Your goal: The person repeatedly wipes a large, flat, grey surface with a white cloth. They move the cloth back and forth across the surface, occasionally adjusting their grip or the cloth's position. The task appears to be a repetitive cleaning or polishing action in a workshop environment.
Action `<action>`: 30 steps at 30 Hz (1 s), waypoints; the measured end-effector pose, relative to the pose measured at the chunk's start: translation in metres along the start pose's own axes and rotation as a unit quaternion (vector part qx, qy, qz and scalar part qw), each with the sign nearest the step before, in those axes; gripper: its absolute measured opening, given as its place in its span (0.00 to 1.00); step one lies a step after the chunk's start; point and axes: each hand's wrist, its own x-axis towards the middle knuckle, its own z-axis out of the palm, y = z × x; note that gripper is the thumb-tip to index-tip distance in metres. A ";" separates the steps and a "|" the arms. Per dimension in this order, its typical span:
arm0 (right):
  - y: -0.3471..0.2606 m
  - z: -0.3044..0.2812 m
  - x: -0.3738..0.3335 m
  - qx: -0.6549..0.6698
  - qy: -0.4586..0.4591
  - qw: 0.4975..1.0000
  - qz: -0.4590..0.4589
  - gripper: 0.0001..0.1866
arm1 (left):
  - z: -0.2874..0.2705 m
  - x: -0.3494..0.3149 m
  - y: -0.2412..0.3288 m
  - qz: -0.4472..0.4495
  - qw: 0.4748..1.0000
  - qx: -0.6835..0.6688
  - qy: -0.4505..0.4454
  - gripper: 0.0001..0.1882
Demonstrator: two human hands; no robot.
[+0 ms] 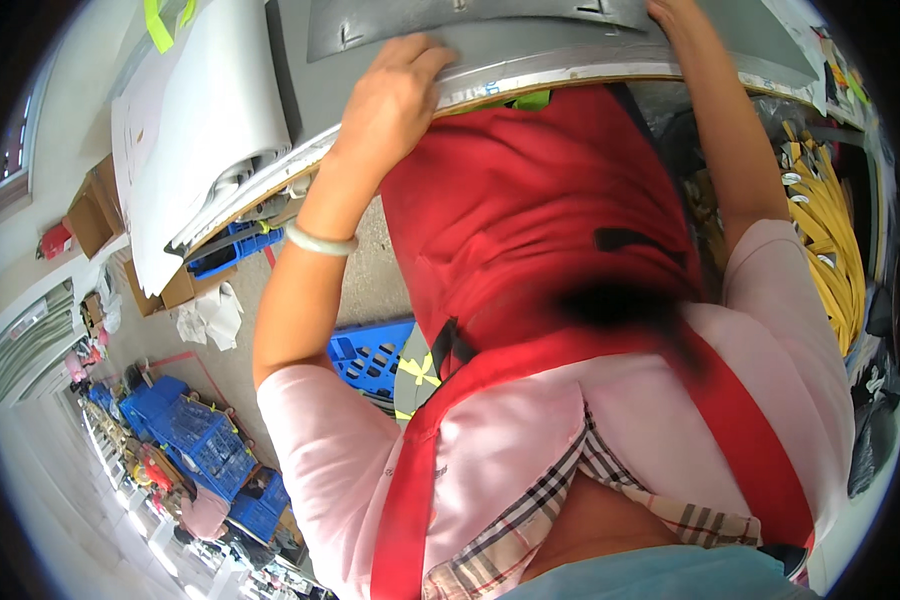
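One dark grey panel (pixel 420 15) is lying at the top centre of the frame, its upper part running out of view, with small slits showing near its lower edge. It is looking like a thin, leather-like sheet, so it is probably weighing little, bending readily and sliding easily over the grey worktable (pixel 745 42); the slits are likely being its weaker spots. Its lower corners are seeming the best places for taking hold, with fingers spread to keep it from buckling.

Toward the upper centre-left, the left hand (pixel 395 95) is bending its fingers at the panel's lower edge, partly curled rather than clenched; whether the fingertips are gripping or just pressing, I cannot tell, as the knuckles are hiding them. At the top edge, right of centre, the right hand (pixel 673 12) is reaching beside the panel's right corner; the frame is cutting it off, so its opening and hold are staying unclear. White sheets (pixel 210 100) are curling over the table's edge at the upper left.
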 end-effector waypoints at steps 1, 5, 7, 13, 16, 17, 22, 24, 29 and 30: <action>0.005 -0.005 0.002 0.007 -0.002 1.000 -0.009 0.08 | -0.001 -0.003 0.000 -0.011 1.000 -0.001 0.001 0.15; 0.003 -0.013 0.002 0.140 0.019 0.990 -0.012 0.09 | 0.017 0.024 0.010 0.017 1.000 0.007 0.007 0.17; -0.008 -0.004 -0.006 0.177 0.078 0.981 -0.028 0.08 | 0.036 0.056 0.031 0.046 0.999 -0.023 0.012 0.16; -0.035 -0.013 -0.032 0.298 0.016 0.950 -0.088 0.06 | 0.117 0.165 0.073 0.103 0.992 -0.020 0.067 0.08; -0.038 -0.010 -0.045 0.252 0.005 0.961 -0.119 0.06 | 0.151 0.195 0.064 0.140 0.966 0.013 0.219 0.05; -0.038 -0.010 -0.050 0.233 0.009 0.964 -0.125 0.06 | 0.154 0.199 0.061 0.124 0.972 0.014 0.201 0.05; -0.013 -0.014 -0.052 0.191 0.076 0.977 -0.051 0.05 | 0.137 0.178 0.051 0.066 0.992 0.023 0.102 0.06; -0.001 -0.030 -0.058 0.035 0.110 0.992 -0.046 0.21 | 0.132 0.169 0.050 0.052 0.994 0.012 0.096 0.07; 0.012 -0.058 -0.054 0.080 0.129 0.988 -0.014 0.25 | 0.100 0.149 0.035 0.009 0.989 -0.045 0.139 0.08; 0.007 -0.052 -0.054 0.075 0.160 0.984 0.010 0.25 | 0.081 0.145 0.021 -0.007 0.986 -0.051 0.158 0.09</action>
